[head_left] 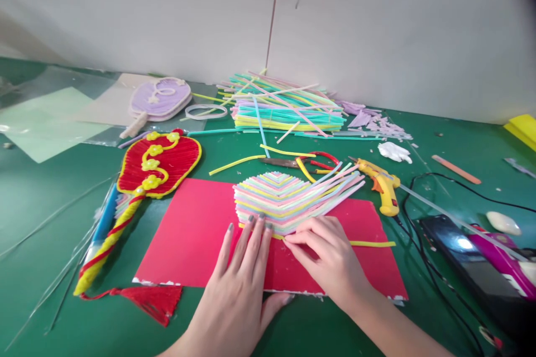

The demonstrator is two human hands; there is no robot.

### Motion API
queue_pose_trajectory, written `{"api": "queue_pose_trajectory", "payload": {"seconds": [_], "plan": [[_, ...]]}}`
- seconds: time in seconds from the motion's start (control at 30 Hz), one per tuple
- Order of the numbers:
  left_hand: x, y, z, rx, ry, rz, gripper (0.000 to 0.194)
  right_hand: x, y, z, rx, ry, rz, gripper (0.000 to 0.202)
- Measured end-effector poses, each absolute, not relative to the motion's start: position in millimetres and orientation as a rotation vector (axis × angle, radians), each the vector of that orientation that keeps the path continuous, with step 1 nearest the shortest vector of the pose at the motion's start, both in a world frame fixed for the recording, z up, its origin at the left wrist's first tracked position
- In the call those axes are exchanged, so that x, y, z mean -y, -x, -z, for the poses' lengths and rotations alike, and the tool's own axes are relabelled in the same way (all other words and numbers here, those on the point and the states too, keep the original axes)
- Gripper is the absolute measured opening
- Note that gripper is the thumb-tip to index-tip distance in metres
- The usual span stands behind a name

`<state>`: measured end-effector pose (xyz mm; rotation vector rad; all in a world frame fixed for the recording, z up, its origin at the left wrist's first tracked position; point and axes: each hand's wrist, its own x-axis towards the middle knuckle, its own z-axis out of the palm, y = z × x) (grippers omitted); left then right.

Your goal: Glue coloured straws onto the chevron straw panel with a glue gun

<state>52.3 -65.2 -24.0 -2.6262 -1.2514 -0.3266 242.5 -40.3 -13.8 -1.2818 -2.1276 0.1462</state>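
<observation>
Striped pastel strips (272, 195) form a pointed fan shape on a red board (188, 234), their right ends loose and spread. My left hand (243, 273) lies flat, fingers spread, with its fingertips at the lower edge of the stripes. My right hand (326, 254) pinches a yellow strip (372, 244) at the lower edge; the strip's free end reaches right past the hand. Part of the yellow strip is hidden under my fingers.
Behind the board lie red-handled scissors (288, 163), a bundle of strips (288, 111) and a yellow glue gun (387, 195). A red fan (161, 164) sits left, a purple fan (159, 99) behind it. Right are cables and a phone (464, 251).
</observation>
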Motion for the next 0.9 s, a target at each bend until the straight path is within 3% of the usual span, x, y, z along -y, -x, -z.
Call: {"api": "queue_pose_trajectory", "payload": {"seconds": [0.4,0.9], "plan": [[66.0,-51.4,28.9,1.283,2.644,0.329,0.079,40.3,-242.3,14.5,2.112,1.290,-0.176,0.009],[63.3,-52.9,23.4,1.278,2.622,0.347,0.071,43.3,-240.5,16.0,2.110,1.281,-0.188,0.011]]}}
